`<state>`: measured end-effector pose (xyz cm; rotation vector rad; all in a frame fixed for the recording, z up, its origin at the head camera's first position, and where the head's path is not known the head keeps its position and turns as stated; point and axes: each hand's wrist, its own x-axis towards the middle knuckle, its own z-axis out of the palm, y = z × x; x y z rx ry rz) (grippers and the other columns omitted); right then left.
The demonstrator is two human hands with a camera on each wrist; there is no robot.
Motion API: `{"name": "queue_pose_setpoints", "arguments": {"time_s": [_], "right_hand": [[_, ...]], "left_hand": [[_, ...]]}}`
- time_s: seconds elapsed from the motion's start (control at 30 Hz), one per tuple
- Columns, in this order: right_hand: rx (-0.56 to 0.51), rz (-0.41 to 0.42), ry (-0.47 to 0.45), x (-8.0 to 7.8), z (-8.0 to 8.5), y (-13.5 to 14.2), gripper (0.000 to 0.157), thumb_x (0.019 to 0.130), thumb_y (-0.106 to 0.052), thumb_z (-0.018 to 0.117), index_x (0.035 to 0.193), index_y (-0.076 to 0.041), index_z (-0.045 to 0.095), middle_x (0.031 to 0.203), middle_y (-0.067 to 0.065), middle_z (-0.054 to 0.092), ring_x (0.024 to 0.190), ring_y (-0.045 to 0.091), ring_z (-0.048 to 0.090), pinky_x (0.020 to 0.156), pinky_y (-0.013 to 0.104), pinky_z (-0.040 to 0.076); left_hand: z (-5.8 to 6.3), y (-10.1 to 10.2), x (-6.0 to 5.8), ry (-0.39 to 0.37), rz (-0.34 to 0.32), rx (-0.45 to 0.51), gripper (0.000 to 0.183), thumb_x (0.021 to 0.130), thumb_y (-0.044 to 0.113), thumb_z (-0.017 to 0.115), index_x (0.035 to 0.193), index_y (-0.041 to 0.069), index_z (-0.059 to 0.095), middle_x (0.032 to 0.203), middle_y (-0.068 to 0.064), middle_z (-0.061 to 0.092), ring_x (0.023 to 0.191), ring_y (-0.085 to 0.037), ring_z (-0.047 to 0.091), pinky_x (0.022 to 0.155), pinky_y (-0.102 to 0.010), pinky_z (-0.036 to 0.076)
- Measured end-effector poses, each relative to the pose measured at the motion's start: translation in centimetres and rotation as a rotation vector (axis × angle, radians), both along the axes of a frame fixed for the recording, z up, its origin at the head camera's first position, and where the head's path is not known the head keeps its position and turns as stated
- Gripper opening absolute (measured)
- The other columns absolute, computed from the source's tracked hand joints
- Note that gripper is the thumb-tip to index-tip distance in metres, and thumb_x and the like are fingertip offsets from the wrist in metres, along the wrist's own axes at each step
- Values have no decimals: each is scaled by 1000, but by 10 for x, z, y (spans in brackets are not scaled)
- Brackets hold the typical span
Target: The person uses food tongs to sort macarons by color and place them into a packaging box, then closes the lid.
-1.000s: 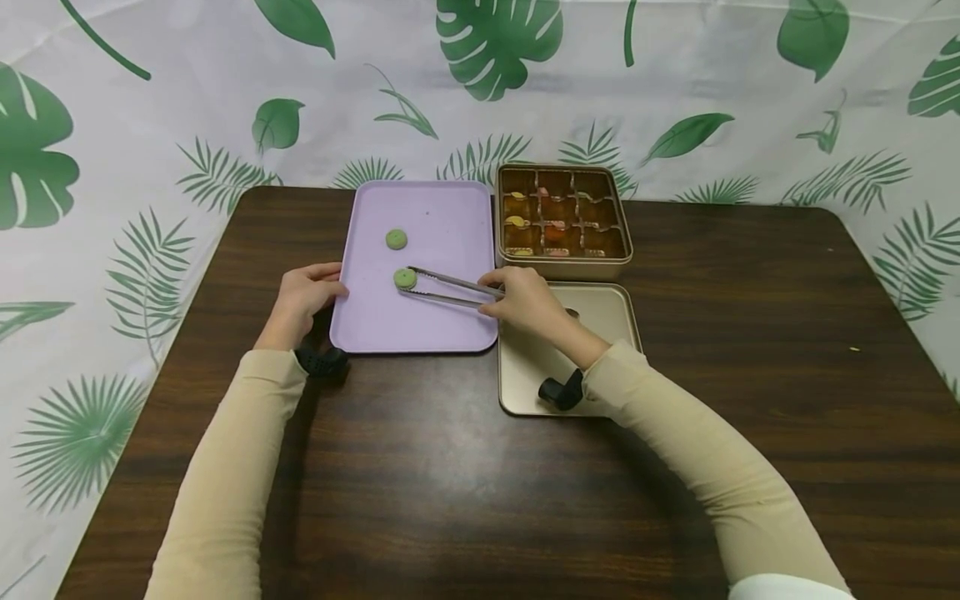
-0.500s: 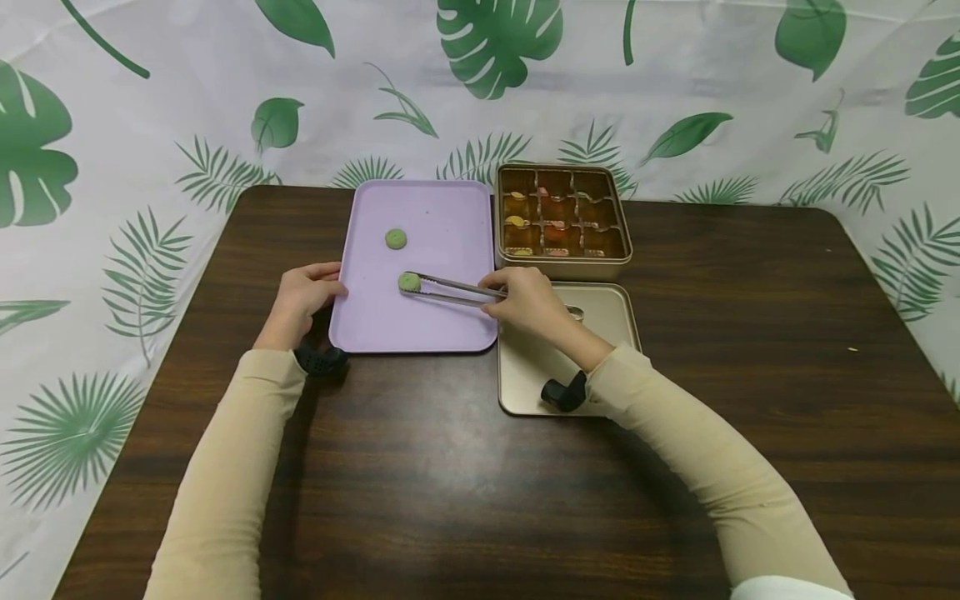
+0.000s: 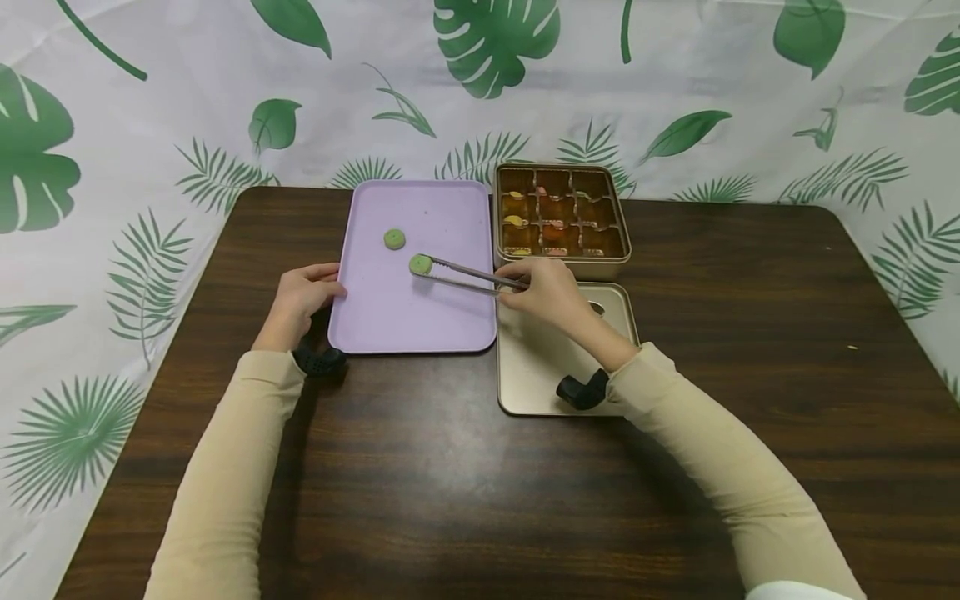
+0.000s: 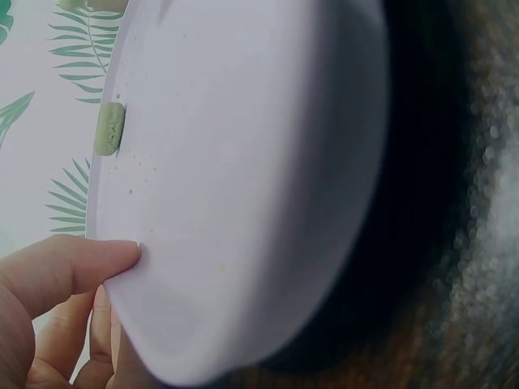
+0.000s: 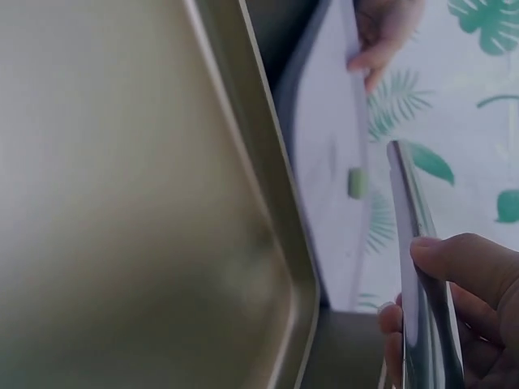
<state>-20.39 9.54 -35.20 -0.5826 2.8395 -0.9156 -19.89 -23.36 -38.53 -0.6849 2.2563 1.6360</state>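
My left hand grips the left rim of a lilac tray, the thumb on top and the other fingers underneath, as the left wrist view shows. A pair of metal tongs is pinched in my right hand. Between the tong tips is a green macaron, over the middle of the tray. Another green macaron lies on the tray, behind and left of the held one. In the right wrist view, thumb and fingers close around the tongs.
Right of the tray stands a gold tin with a divided insert; several compartments hold small yellow, pink or orange pieces. In front of it lies a shallow gold lid, under my right forearm. A leaf-print cloth hangs behind the dark wooden table.
The tongs closed on the nearer macaron and carried it rightward and slightly toward the back. My right hand shifted right with them. The left hand and the tray stayed put.
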Motion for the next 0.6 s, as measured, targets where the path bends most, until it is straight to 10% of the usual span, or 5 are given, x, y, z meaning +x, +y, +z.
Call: {"name": "queue_pose_setpoints", "arguments": {"time_s": [0.6], "right_hand": [[-68,-224,-17,-4,31,68,36,85,-17,71,119,-6,67,116,19,68,100,32,64,79,42,52]], "left_hand": [[-2,-1,0,11,-16,-9,54,90,1,55,143,4,43,143,-15,50,122,-20,50,108,-34,42]]}}
